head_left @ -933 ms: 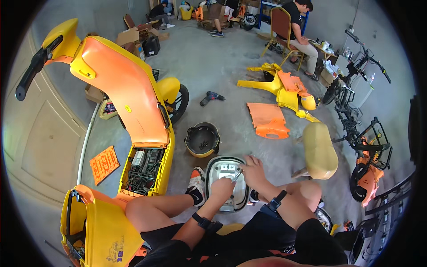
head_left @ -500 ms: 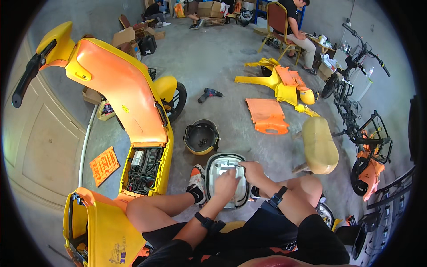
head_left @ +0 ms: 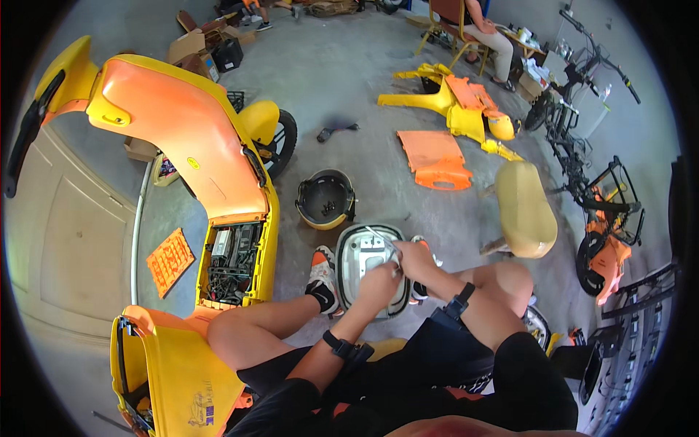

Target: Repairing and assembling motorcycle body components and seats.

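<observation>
A white moulded shell with a dark rim (head_left: 351,261) lies between my feet, its hollow side up. Over its right part, my right hand (head_left: 416,261) is closed on a thin metal rod-like tool (head_left: 377,235), which points up and to the left. Too little shows to tell the tool's kind. Just below and left of it, my left hand (head_left: 378,285) is closed, with its fingertips near the right hand's fingers. Whatever those fingers pinch is hidden.
Beyond the shell sits a dark round bowl-like container (head_left: 309,207) with small black parts inside. A yellow and orange scooter body (head_left: 175,138) stands at left. To the right are a tan padded seat (head_left: 524,211), orange panels (head_left: 435,153) and a stripped bike frame (head_left: 575,153).
The tool has swung from nearly level to pointing up-left. My left hand has moved from over the shell's middle toward my right hand. The whole view has shifted slightly.
</observation>
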A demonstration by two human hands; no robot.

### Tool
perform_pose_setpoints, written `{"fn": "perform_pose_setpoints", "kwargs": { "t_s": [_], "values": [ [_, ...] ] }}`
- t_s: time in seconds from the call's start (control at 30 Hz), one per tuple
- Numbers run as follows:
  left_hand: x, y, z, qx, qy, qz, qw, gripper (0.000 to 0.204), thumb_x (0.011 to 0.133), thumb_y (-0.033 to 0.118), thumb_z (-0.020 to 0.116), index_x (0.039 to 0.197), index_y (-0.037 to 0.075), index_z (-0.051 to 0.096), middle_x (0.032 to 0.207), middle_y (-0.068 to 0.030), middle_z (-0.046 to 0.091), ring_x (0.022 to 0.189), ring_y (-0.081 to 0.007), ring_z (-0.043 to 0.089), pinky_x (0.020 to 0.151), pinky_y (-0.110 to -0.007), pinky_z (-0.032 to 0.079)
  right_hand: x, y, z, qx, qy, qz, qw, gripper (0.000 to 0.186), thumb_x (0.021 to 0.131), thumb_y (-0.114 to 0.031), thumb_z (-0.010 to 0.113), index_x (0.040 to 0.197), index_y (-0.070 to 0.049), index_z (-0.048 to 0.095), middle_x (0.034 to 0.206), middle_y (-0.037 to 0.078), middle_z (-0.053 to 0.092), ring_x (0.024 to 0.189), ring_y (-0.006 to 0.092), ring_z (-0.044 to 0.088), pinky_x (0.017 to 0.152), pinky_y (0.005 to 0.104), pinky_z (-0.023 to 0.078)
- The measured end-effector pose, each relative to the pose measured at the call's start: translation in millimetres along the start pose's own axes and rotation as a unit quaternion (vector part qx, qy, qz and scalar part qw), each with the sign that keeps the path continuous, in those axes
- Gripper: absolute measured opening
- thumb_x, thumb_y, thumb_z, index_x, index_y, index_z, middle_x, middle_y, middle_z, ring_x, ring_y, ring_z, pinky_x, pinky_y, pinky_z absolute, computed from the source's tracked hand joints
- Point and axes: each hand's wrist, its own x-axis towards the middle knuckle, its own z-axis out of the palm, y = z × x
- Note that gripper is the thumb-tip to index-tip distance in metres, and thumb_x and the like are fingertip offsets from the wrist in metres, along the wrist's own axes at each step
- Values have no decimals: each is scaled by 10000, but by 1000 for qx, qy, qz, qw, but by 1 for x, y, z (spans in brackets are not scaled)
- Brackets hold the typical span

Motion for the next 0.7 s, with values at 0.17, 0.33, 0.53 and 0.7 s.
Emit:
{"fn": "perform_pose_setpoints", "kwargs": {
  "t_s": [0.17, 0.33, 0.53, 0.7],
  "values": [
    [4, -25, -18, 238, 125, 3, 963, 308, 784, 276, 720, 991, 59, 651, 946, -144, 578, 890, -333, 578, 750, -435, 472, 2, -1, -5, -224, 196, -165, 940, 304, 750, -119, 627, 1048, -114, 685, 1200, 132, 607, 1196, 328, 500, 982, 511, 388],
    [-1, -16, 3, 15, -60, -48, 997, 344, 869, 328, 616, 798, -8, 637, 794, -231, 651, 776, -380, 649, 672, -484, 506, 6, -10, -2, -117, 308, -11, 944, 327, 830, -200, 641, 1052, 37, 609, 1125, 235, 616, 1138, 385, 542, 895, 519, 462],
    [-1, 7, -2, -15, -134, 39, 990, 349, 830, 313, 672, 996, 9, 636, 831, -193, 664, 805, -363, 649, 708, -446, 510, 7, 4, -9, -70, 26, 19, 997, 213, 822, -92, 588, 991, 37, 601, 894, 259, 664, 869, 427, 649, 793, 476, 505],
    [8, -19, -24, 202, 127, 28, 971, 375, 801, 235, 707, 1108, 54, 592, 864, -157, 637, 817, -333, 638, 708, -433, 513, 2, -1, -15, -235, 104, -137, 957, 362, 755, -50, 622, 1117, -67, 639, 1173, 77, 607, 1185, 273, 489, 977, 490, 340]
  ]
}}
